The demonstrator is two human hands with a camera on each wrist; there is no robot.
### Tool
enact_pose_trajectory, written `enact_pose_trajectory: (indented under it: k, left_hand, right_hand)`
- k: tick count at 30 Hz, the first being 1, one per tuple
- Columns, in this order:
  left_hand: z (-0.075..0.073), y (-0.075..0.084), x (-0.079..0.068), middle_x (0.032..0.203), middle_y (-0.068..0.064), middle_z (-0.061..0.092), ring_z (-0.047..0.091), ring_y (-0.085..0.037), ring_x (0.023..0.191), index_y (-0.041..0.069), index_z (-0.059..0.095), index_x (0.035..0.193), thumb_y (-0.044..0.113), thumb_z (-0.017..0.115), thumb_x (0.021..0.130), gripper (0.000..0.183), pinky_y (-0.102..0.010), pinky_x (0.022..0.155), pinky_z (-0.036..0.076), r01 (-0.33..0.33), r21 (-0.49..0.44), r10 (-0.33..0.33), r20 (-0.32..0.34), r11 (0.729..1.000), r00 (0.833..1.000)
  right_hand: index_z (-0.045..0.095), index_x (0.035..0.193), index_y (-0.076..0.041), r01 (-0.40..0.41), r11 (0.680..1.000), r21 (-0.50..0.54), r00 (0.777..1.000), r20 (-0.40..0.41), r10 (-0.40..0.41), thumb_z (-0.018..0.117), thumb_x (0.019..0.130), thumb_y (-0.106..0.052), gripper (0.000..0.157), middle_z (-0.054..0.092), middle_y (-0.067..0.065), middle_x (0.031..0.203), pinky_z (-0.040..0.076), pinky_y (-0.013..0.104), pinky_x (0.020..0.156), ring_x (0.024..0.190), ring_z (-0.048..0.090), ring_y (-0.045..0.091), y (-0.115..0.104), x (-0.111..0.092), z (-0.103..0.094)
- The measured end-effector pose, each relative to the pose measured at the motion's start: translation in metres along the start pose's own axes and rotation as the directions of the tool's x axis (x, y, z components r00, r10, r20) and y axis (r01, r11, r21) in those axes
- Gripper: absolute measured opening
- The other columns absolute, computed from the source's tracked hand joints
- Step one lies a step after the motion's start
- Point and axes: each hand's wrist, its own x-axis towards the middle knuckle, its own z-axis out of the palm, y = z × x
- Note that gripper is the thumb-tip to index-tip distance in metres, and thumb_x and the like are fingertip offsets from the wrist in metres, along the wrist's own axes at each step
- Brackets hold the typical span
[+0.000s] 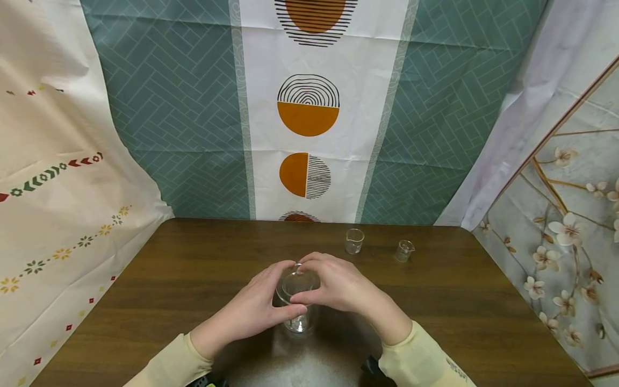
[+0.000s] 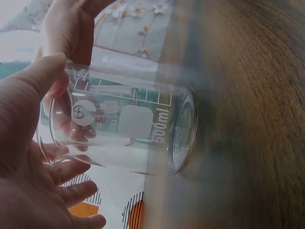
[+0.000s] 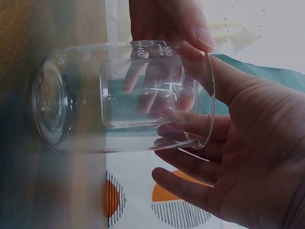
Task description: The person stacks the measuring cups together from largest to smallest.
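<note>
A large clear glass beaker (image 2: 136,123), marked 500ml, stands upright on the wooden table in front of the person. Inside its upper part hangs a smaller glass beaker (image 3: 106,98), its base well above the large one's bottom. My left hand (image 1: 256,301) grips the large beaker near its rim, thumb on the near side and fingers on the far side. From the right, my right hand (image 1: 336,282) reaches over the mouth and pinches the smaller beaker by its rim between thumb and fingers. Some fingertips show only through the glass.
Two small glass beakers stand farther back on the brown table (image 1: 203,258): one beaker (image 1: 354,243) right of centre, another beaker (image 1: 404,251) farther right. A green and white patterned cloth (image 1: 193,107) hangs behind the table, with light patterned cloths at both sides.
</note>
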Motion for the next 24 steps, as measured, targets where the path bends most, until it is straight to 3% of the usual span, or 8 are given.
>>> enact_pose_trajectory:
  k: [24]
  left_hand:
    - [-0.001,0.002,0.000,0.161,0.002,0.053,0.051,-0.029,0.148,0.019,0.047,0.161,0.067,0.081,0.094,0.090,-0.062,0.117,0.044,0.002,-0.012,-0.002,0.011,1.000,1.000]
  right_hand:
    - [0.084,0.118,-0.017,-0.044,0.999,-0.028,0.991,0.129,0.047,0.092,0.089,-0.046,0.042,0.070,0.003,0.142,0.055,0.051,0.106,0.138,0.058,0.026,-0.007,0.011,-0.005]
